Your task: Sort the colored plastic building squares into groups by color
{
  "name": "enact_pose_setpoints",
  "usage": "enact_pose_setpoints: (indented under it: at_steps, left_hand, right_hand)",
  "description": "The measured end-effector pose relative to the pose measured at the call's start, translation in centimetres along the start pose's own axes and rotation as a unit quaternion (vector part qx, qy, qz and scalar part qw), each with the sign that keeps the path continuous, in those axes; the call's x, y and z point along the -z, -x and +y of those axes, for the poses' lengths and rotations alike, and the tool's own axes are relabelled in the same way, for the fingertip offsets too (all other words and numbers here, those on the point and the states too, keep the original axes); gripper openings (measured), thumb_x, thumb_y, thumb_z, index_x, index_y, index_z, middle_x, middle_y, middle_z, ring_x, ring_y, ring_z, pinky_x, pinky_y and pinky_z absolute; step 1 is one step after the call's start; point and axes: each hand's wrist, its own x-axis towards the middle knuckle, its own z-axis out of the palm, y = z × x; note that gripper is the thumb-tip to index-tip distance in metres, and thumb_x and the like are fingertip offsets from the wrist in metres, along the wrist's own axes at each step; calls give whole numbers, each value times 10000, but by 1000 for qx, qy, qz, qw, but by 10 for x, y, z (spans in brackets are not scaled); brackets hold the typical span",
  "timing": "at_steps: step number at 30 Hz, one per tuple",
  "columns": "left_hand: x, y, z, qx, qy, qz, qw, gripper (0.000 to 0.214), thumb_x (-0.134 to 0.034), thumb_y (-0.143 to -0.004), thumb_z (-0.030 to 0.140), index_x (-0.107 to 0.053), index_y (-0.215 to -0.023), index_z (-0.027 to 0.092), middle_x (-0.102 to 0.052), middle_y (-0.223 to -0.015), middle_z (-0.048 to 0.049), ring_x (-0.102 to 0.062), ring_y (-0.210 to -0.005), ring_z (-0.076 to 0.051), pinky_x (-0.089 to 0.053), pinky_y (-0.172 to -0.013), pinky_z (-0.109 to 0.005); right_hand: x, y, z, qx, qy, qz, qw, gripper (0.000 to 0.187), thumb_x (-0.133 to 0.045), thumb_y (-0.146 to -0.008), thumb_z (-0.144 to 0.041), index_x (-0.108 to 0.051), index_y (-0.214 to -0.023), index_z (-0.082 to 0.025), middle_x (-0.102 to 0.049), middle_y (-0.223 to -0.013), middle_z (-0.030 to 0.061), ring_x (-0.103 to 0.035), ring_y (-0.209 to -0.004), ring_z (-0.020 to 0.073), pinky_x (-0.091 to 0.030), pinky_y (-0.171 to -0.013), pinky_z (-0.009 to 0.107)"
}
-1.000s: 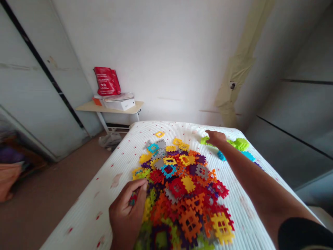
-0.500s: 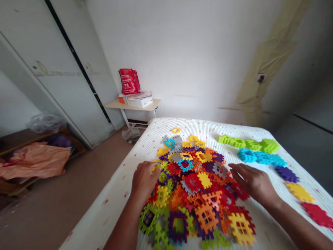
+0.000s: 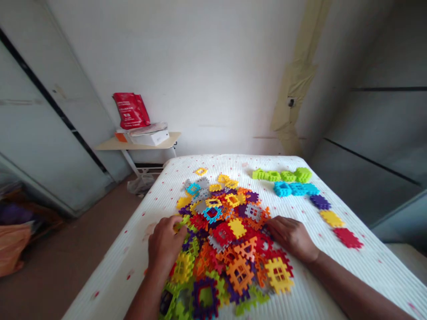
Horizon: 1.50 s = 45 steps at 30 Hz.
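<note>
A heap of flat plastic interlocking tiles (image 3: pixel 227 240) in many colours lies on a white ribbed mattress (image 3: pixel 333 275). My left hand (image 3: pixel 165 244) rests palm down on the heap's left edge, fingers curled over yellow and green tiles; what it holds, if anything, is hidden. On the heap's right side lies my right hand (image 3: pixel 293 238), palm down, fingers bent onto red and orange tiles. Sorted tiles lie apart at the right: a green row (image 3: pixel 282 175), a blue row (image 3: pixel 295 189), a purple tile (image 3: pixel 320 202), a yellow tile (image 3: pixel 332 218) and a red tile (image 3: pixel 348 238).
A small side table (image 3: pixel 140 143) stands past the mattress's far left corner, bearing a red bag (image 3: pixel 130 110) and a white box (image 3: pixel 150 138). Grey cupboard doors stand at left and right. Brown floor runs along the left, with orange cloth (image 3: pixel 10 246) at the far left.
My right hand has come back from the green row to the heap's right side. My left hand slid along the heap's left edge. The camera view swung.
</note>
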Motion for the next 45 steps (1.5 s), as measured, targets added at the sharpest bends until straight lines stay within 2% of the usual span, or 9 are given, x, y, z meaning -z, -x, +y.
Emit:
enact_pose_setpoints:
  at_steps: [7, 12, 16, 20, 27, 32, 38, 42, 45]
  left_hand:
    - [-5, -1, -8, 51, 220, 54, 973, 252, -590, -626, 412, -639, -763, 206, -663, -732, -26, -608, -691, -213, -470, -673, -319]
    - [8, 7, 5, 99, 316, 90, 939, 307, -659, -604, 428, -642, -799, 191, -640, -679, 2, -584, -635, -172, -461, -601, -273]
    - [15, 11, 23, 90, 387, 127, 909, 338, -698, -593, 409, -633, -828, 175, -605, -667, 23, -551, -601, -129, -457, -583, -242]
    - [13, 14, 46, 77, 453, 98, 883, 325, -706, -595, 378, -617, -821, 162, -577, -624, 35, -516, -539, -105, -438, -524, -222]
    - [-4, 17, 78, 78, 562, 48, 822, 289, -718, -587, 303, -584, -803, 166, -592, -656, 40, -537, -562, -83, -451, -583, -200]
    - [-17, 22, 81, 64, 565, 43, 821, 274, -703, -617, 305, -582, -814, 157, -597, -667, 22, -552, -581, -98, -463, -589, -214]
    - [-26, 27, 78, 40, 521, 34, 852, 230, -678, -650, 303, -573, -799, 163, -621, -729, -7, -580, -649, -125, -476, -634, -240]
    - [-23, 30, 79, -32, 491, 59, 869, 125, -639, -681, 261, -573, -740, 173, -627, -942, -60, -605, -872, -172, -488, -776, -290]
    - [-17, 33, 80, -118, 444, 84, 884, 44, -603, -714, 228, -598, -713, 184, -586, -957, -54, -592, -897, -170, -487, -787, -291]
  right_hand:
    - [0, -1, -1, -36, 11, -6, 999, 339, -323, -949, -276, -644, -944, -168, -622, -720, 53, -562, -622, 116, -398, -615, 221]
    - [1, -4, -3, -38, 9, 13, 999, 340, -321, -947, -269, -636, -871, -166, -589, -674, 38, -520, -584, 104, -349, -575, 214]
    - [0, -5, -3, -37, 5, 21, 999, 337, -324, -948, -263, -628, -844, -161, -578, -672, 35, -508, -584, 99, -335, -577, 211]
    - [-2, -3, 0, -34, 10, 14, 999, 338, -320, -947, -258, -627, -848, -156, -584, -681, 37, -498, -574, 98, -334, -580, 216]
    - [-5, 0, 4, -26, -2, 18, 999, 327, -325, -940, -260, -630, -876, -162, -607, -711, 50, -538, -626, 112, -344, -586, 216]
    - [-7, 0, 5, -33, -4, 18, 999, 321, -339, -936, -266, -633, -854, -165, -611, -716, 49, -542, -627, 111, -347, -589, 216]
    - [-4, -2, 2, -39, 12, 6, 999, 355, -314, -949, -274, -639, -870, -156, -618, -720, 55, -547, -628, 114, -365, -602, 222]
    - [-4, -2, 3, -42, 2, 1, 999, 349, -315, -944, -267, -639, -880, -152, -623, -729, 60, -558, -637, 120, -381, -611, 223]
    - [-2, -3, 2, -59, -25, 11, 998, 357, -317, -944, -283, -642, -874, -152, -629, -740, 66, -568, -647, 122, -397, -628, 226]
